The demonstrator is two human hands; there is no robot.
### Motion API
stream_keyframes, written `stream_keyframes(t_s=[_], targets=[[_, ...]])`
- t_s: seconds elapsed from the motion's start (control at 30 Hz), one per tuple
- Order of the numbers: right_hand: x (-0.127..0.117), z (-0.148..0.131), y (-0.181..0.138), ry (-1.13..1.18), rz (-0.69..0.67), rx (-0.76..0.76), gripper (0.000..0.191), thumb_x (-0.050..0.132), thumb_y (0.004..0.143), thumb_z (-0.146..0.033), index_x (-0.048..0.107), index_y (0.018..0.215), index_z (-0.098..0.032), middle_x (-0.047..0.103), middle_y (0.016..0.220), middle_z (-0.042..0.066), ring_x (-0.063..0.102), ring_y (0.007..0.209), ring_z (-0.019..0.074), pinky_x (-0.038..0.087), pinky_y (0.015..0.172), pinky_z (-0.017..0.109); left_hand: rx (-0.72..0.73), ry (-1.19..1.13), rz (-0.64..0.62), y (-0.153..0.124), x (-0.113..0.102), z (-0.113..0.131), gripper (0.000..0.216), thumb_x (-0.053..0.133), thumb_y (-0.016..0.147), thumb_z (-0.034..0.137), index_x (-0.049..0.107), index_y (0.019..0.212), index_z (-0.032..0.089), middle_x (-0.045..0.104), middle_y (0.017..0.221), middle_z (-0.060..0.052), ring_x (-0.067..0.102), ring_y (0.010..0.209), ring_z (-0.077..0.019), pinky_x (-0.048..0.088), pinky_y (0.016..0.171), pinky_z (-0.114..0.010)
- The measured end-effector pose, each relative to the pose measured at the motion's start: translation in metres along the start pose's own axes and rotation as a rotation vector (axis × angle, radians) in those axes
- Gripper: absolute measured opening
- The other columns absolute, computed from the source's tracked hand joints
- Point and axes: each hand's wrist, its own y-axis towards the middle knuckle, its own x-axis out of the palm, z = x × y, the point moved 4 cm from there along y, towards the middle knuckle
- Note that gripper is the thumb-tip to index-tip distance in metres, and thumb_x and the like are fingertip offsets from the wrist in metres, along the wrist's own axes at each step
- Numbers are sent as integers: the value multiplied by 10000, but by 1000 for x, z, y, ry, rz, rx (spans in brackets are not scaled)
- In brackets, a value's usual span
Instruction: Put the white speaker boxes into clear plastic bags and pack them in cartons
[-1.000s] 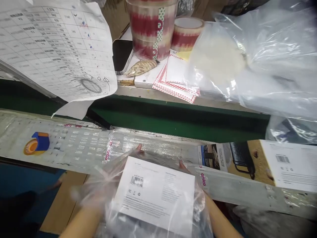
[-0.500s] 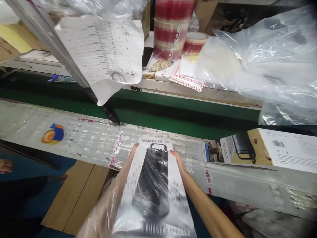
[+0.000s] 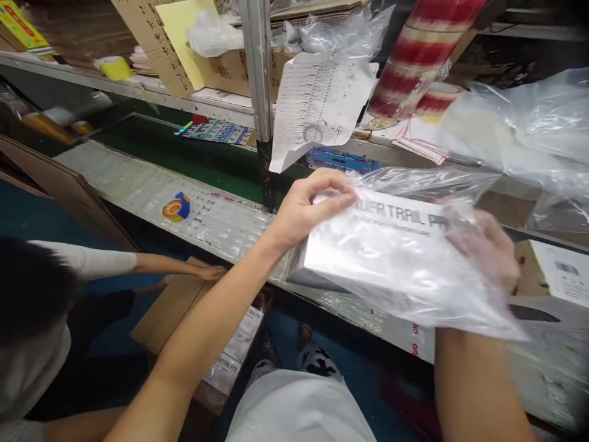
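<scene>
Centrally, right of the frame's middle, one white box (image 3: pixel 368 245) is sitting inside one clear plastic bag (image 3: pixel 414 276). The left hand (image 3: pixel 308 209) is pinching the bag's edge with closed fingers (image 3: pixel 338 199), while the right hand (image 3: pixel 483 245), wrapped inside the plastic, is gripping the box's far end, steadying it above the bench (image 3: pixel 151 190). One tape dispenser (image 3: pixel 176 207) is lying at left.

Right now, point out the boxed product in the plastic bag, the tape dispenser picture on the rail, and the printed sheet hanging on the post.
white box (image 3: pixel 381 245), head view, top face.
tape dispenser picture (image 3: pixel 176 207), head view, middle.
printed sheet (image 3: pixel 317 101), head view, table print.
</scene>
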Motion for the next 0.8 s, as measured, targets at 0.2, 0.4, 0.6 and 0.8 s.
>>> stream_keyframes(t_s=[0.2, 0.4, 0.6, 0.8], targets=[[13, 35, -5, 167, 102, -149, 41, 622, 626, -193, 658, 642, -202, 752, 761, 38, 723, 830, 239, 548, 849, 401, -54, -208, 199, -43, -35, -27, 206, 760, 846, 383, 674, 836, 197, 671, 772, -20, 630, 751, -166, 502, 749, -301], [-10, 64, 6, 156, 323, -209, 75, 620, 632, -148, 561, 598, -182, 755, 904, 26, 718, 813, 204, 552, 814, 358, -152, -398, 382, -55, -49, -47, 142, 687, 859, 305, 619, 821, 186, 677, 905, -62, 622, 841, -192, 476, 814, -307], [16, -1, -16, -168, -489, -327, 462, 504, 949, -530, 556, 1336, -284, 609, 1377, 111, 553, 1300, 309, 421, 1101, 514, -272, 288, -62, -50, -51, -10, 726, 843, 645, 613, 609, 1254, 295, 593, 973, -28, 560, 898, -237, 455, 815, -309], [46, 31, -37, -924, -945, -572, 1242, 800, 668, -672, 132, 1606, -205, 181, 1617, 280, 254, 1456, 504, 338, 1109, 689, -304, 1059, -617, -32, -33, 4, 127, 686, 891, 308, 714, 796, 229, 629, 754, -32, 580, 753, -226, 389, 718, -310]])
